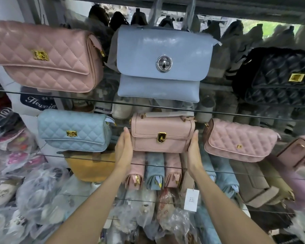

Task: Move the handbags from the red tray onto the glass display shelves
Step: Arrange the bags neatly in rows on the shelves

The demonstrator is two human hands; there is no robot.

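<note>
Two bare forearms reach up from the bottom edge, over heaps of goods in clear plastic wrap point(42, 194) on the left and more wrapped stock below. A white price tag point(191, 199) hangs between the arms. Just past it a row of bags stands on end, pink, blue, pink, with a mustard bag point(90, 167) to their left.

Above them runs the middle glass shelf point(224, 171). The small pink handbag point(163, 136) with a gold clasp sits on it, upright and facing front. The left hand point(124, 148) and the right hand point(195, 150) lie flat against its two ends, fingers straight and pointing up, pressing it between the palms.

A light blue quilted bag point(72, 131) stands near on its left, and a pink quilted bag point(239, 140) on its right.

The upper glass shelf point(99, 101) carries a large pink quilted bag point(42, 57), a pale blue bag point(162, 64) with a round silver lock, and a black quilted bag point(280, 78). Behind the glass, dark bags show dimly.
</note>
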